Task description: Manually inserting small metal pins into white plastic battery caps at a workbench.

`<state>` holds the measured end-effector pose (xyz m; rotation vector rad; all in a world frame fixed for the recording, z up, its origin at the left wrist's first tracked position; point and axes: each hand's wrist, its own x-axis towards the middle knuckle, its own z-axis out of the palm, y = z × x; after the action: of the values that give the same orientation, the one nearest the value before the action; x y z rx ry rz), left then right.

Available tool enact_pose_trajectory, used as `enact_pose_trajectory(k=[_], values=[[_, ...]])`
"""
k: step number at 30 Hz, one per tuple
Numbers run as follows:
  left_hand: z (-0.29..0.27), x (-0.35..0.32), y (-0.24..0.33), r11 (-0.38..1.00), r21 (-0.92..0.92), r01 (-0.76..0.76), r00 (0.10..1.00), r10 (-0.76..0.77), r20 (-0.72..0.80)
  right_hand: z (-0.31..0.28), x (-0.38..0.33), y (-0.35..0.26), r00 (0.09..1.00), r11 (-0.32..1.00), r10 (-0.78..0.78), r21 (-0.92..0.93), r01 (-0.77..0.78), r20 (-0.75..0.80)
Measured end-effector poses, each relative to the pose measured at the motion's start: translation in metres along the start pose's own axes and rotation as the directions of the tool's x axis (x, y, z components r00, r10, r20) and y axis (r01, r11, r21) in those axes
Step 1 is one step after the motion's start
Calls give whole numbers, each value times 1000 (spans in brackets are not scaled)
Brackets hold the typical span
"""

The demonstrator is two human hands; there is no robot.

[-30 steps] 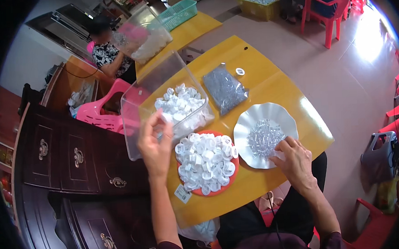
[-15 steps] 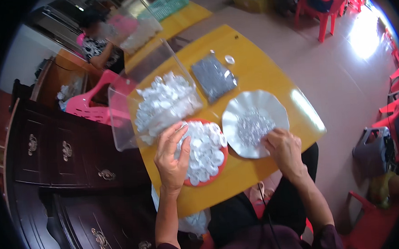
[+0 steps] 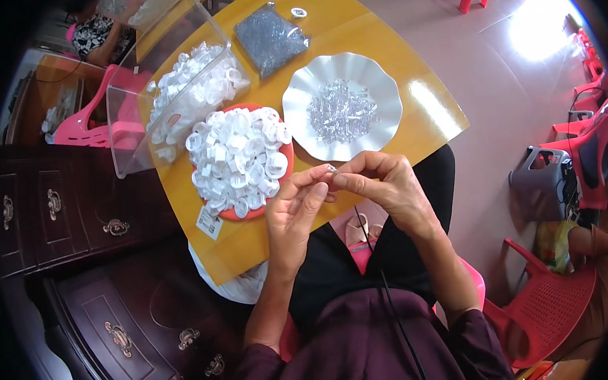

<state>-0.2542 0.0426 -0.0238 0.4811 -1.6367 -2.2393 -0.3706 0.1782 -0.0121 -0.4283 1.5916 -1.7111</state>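
Above the table's near edge my two hands meet at the fingertips. My right hand (image 3: 386,186) pinches a small clear plastic piece (image 3: 332,168) between thumb and fingers. Curled close against it is my left hand (image 3: 295,211); what its fingers hold, if anything, is too small or hidden to make out. Just beyond, a wavy-rimmed white plate (image 3: 383,127) bears a heap of small clear plastic pieces (image 3: 341,112). To its left, a round red tray (image 3: 290,156) is piled with white plastic ring-like parts (image 3: 237,159).
A clear bin (image 3: 126,141) of more white parts leans at the table's left. Behind the plate lie a bag of grey pieces (image 3: 269,40) and one white part (image 3: 299,13). Dark drawers (image 3: 78,209) stand left; a red chair (image 3: 551,308) is right. Another person sits far left.
My right hand has come away from the plate with a clear piece. My left hand has left the white parts, and both have met nearer my body. The view has tilted downward.
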Motion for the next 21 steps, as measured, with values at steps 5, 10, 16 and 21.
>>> enact_pose_trajectory(k=[5, 10, 16, 21], values=[[-1, -13, -3, 1000, -5, -28, 999, 28, -34, 14, -9, 13, 998, 983, 19, 182, -30, 58], [-20, -16, 1, 990, -112, 87, 994, -93, -49, 21, -15, 15, 992, 995, 86, -59, -81, 96], [-35, -23, 9, 978, -119, 173, 984, -177, -20, 21, -11, 19, 993, 994, 92, 44, -95, 76], [-36, -39, 1, 974, 6, 229, 973, -229, 41, 35, -15, 15, 989, 983, -48, -169, 73, 143]])
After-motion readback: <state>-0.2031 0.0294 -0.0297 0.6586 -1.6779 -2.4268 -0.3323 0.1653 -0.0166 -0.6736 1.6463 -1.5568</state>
